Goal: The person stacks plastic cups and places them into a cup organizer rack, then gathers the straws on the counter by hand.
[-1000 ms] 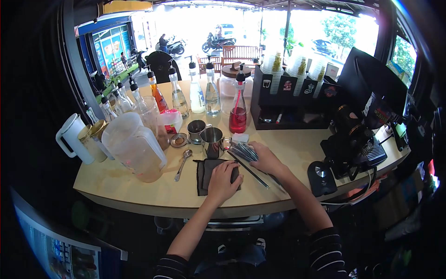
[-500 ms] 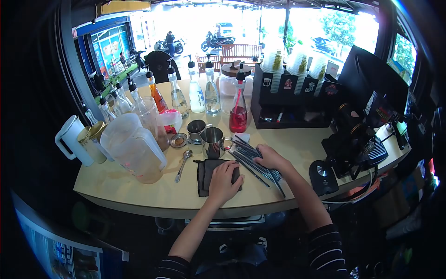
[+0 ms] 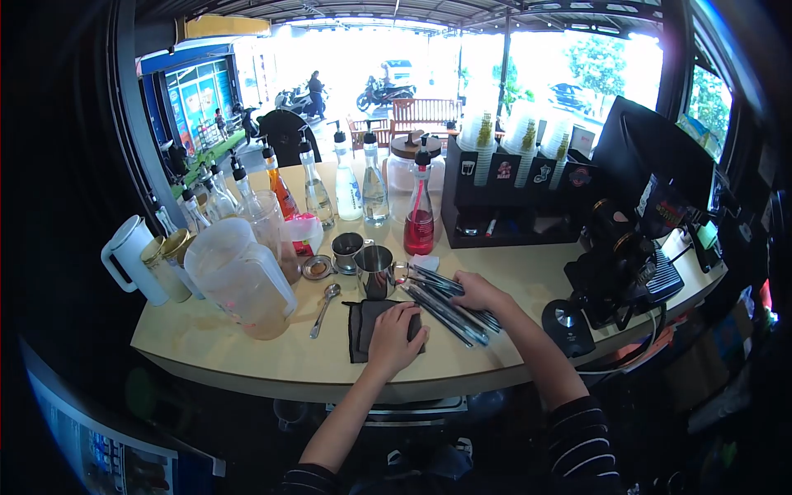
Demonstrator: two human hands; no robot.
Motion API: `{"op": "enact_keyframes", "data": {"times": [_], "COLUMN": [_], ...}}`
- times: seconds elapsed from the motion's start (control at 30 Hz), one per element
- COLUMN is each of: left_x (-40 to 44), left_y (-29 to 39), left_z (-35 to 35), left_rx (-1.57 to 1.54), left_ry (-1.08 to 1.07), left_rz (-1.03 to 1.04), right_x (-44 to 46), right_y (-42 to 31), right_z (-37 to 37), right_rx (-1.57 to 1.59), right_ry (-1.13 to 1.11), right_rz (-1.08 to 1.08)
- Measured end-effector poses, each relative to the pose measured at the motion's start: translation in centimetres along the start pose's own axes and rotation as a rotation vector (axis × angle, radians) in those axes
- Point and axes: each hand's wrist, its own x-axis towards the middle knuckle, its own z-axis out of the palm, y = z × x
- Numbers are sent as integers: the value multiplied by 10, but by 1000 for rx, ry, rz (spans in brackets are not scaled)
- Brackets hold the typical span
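Note:
My left hand (image 3: 396, 340) lies over a folded dark grey cloth (image 3: 360, 330) near the front of the counter, fingers stretched across it and thumb apart. To its right, my right hand (image 3: 478, 293) has its fingers closed around part of a loose bundle of long, thin straws (image 3: 450, 315), dark and silvery, seemingly in clear wrappers. They lie slanted on the counter, and their far ends under the hand are partly hidden. Just behind the cloth stands a steel milk pitcher (image 3: 376, 274), its handle close to the straws. A spoon (image 3: 325, 311) rests left of the cloth.
Left on the counter (image 3: 330, 363) are a large clear plastic jug (image 3: 235, 280) and a white pitcher (image 3: 134, 260). Pump bottles (image 3: 375, 190) line the back, including a red syrup bottle (image 3: 419, 223). At right stand a black cup holder (image 3: 511, 198) and a coffee machine (image 3: 610, 264).
The camera view has tilted slightly upward. My right hand has shifted the straws, and they lie closer together at the near end. My left hand stays on the cloth.

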Motion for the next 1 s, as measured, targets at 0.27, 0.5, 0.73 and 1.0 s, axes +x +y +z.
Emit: {"op": "enact_keyframes", "data": {"times": [0.27, 0.5, 0.73, 1.0], "left_x": [0, -4, -1, 15], "left_y": [9, 12, 23, 24], "left_z": [-4, 0, -3, -4], "left_rx": [-1, 49, 65, 67], "left_ry": [2, 27, 37, 5], "left_rz": [-21, -25, -88, -103], "right_x": [2, 17, 21, 21], "right_y": [-7, -11, 3, -6], "right_z": [0, 5, 10, -71], "right_rx": [-109, -192, -154, 475], "right_ry": [-58, -89, -148, -205], "right_rz": [-16, 68, -14, -103]}}
